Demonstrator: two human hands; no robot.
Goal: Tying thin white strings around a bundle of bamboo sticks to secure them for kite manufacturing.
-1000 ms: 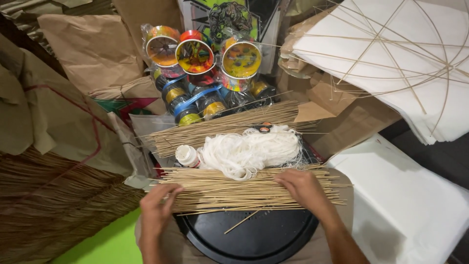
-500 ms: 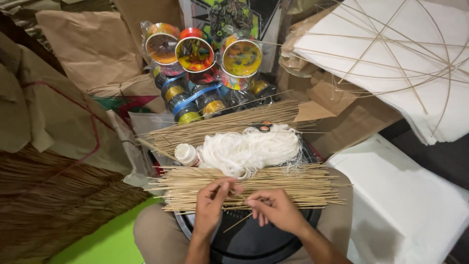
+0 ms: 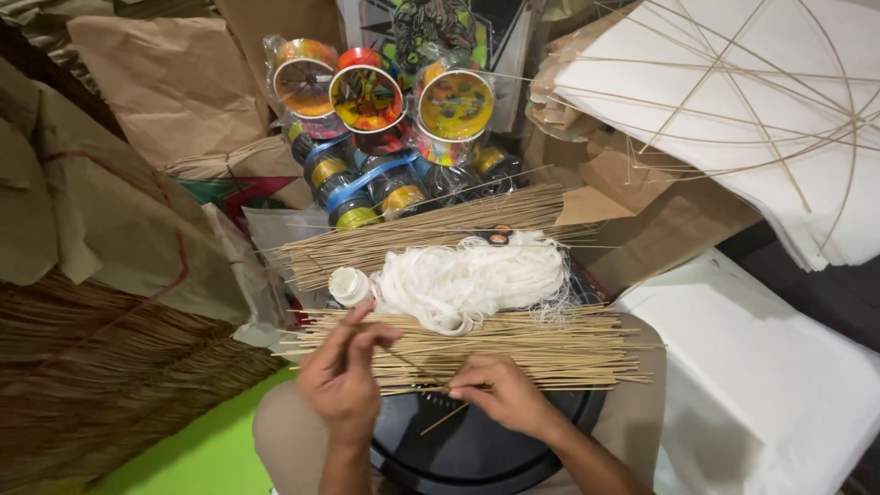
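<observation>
Our left hand (image 3: 341, 378) has its grip narrowed on a single thin stick (image 3: 403, 359), thumb and forefinger pinched around its upper part, while our right hand (image 3: 502, 394) closes its grip on the same stick lower down, fingers curled over it just above the black round tray (image 3: 477, 458). We hold the stick slanting across a flat bundle of thin bamboo sticks (image 3: 541, 344) that lies crosswise on the tray's far edge, touching both our hands. Just beyond the bundle sits a loose heap of white string (image 3: 472, 275), with a small white bottle (image 3: 349, 285) beside it on the left. A second bundle of sticks (image 3: 412, 234) lies behind the string, and further back stand colourful string spools (image 3: 367, 96). White paper kites with stick frames (image 3: 733, 101) are stacked to our right.
</observation>
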